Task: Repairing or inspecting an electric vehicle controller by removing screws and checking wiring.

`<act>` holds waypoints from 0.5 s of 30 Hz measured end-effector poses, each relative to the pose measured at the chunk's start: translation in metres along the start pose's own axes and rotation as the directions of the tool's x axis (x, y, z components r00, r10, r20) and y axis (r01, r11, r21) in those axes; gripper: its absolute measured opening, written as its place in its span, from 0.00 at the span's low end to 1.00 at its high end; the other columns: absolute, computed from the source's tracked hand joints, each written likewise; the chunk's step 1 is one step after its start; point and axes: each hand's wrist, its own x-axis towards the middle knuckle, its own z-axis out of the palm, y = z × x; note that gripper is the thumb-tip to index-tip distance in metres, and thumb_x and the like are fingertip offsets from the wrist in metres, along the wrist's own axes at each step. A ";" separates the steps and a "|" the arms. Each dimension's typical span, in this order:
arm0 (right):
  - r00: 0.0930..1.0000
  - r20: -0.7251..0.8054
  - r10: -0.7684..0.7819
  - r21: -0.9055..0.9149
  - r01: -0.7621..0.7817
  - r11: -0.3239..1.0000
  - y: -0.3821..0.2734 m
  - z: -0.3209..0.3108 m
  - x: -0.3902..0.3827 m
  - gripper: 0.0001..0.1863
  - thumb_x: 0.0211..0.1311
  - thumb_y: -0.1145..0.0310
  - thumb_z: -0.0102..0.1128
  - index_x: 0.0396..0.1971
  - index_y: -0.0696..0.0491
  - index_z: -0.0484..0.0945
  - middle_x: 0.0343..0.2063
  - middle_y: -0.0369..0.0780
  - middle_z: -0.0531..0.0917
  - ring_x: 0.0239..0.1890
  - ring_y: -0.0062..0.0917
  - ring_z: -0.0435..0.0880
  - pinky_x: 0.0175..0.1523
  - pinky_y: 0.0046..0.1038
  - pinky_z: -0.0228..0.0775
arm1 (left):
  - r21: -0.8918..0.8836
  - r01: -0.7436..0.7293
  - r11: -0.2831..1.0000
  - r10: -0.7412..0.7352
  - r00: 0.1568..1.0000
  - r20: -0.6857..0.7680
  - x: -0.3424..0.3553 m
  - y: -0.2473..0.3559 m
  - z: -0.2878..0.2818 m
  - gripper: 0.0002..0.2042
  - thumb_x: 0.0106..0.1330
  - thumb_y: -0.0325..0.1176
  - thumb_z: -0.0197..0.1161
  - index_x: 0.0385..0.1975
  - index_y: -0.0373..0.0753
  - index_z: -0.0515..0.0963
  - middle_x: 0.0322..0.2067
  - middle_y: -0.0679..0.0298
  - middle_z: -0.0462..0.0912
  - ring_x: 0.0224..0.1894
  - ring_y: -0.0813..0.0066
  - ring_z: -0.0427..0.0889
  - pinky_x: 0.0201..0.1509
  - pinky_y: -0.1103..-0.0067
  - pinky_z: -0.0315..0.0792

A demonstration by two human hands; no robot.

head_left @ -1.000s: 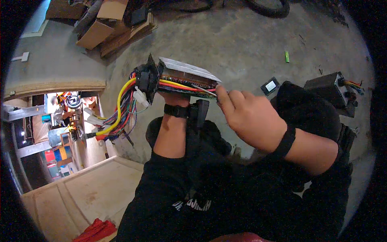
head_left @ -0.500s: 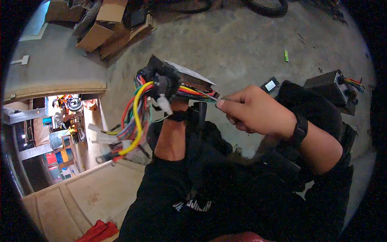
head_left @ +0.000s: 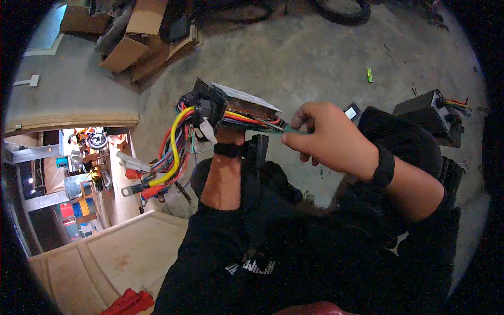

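An opened motor controller [head_left: 247,100] with a ribbed metal side is held up in front of me, its board and inner wires showing along the near edge. My left hand [head_left: 230,135] supports it from beneath; the fingers are hidden behind it. From its black end plate [head_left: 209,107] hangs a thick bundle of coloured wires [head_left: 170,147] with white plugs and ring terminals. My right hand [head_left: 328,134] pinches a thin screwdriver [head_left: 272,125] with a greenish handle. The shaft points into the controller's open side; its exact contact point is too small to make out.
A second boxy controller [head_left: 422,110] with wires lies on the floor at right, near a small black item with a white label [head_left: 350,113]. A green strip [head_left: 369,75] and a tyre [head_left: 344,13] lie farther off. Cardboard boxes [head_left: 128,50] stand far left, above a doorway and wooden panel [head_left: 115,249].
The wire bundle has swung slightly left and steadied. My right hand has shifted a little, its fingers lifting and showing more of the green handle. The controller stays in nearly the same place.
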 end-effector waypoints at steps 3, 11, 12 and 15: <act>0.840 -0.050 -0.540 -0.748 0.326 0.578 0.025 0.011 0.000 0.16 0.57 0.65 0.60 0.38 0.62 0.72 0.20 0.40 0.77 0.20 0.31 0.79 0.25 0.30 0.71 | 0.024 0.022 0.999 -0.021 0.999 -0.036 0.002 0.001 0.015 0.28 0.62 0.62 0.49 0.54 0.48 0.68 0.54 0.62 0.72 0.54 0.56 0.71 0.59 0.53 0.62; 0.779 0.085 -0.621 -0.892 0.337 0.301 0.030 0.016 -0.003 0.16 0.57 0.69 0.54 0.43 0.63 0.71 0.27 0.43 0.76 0.29 0.35 0.80 0.30 0.33 0.73 | 0.372 0.035 0.928 0.051 0.975 -0.218 0.009 -0.002 0.040 0.24 0.62 0.61 0.49 0.44 0.47 0.73 0.42 0.65 0.78 0.45 0.64 0.76 0.52 0.61 0.71; 0.788 0.119 -0.604 -0.894 0.350 0.280 0.029 0.016 -0.003 0.16 0.57 0.70 0.54 0.43 0.63 0.71 0.29 0.44 0.76 0.29 0.35 0.80 0.30 0.33 0.73 | 0.351 0.031 0.936 0.052 0.973 -0.225 0.008 0.000 0.041 0.23 0.62 0.60 0.48 0.43 0.47 0.73 0.40 0.66 0.79 0.43 0.65 0.77 0.51 0.62 0.72; 0.814 0.147 -0.562 -0.864 0.382 0.328 0.030 0.012 -0.003 0.16 0.58 0.69 0.54 0.44 0.62 0.71 0.25 0.44 0.76 0.26 0.37 0.79 0.29 0.34 0.72 | -0.036 0.036 0.999 -0.043 0.973 -0.228 0.006 0.000 0.028 0.23 0.62 0.61 0.48 0.42 0.48 0.73 0.39 0.67 0.78 0.42 0.65 0.77 0.50 0.62 0.72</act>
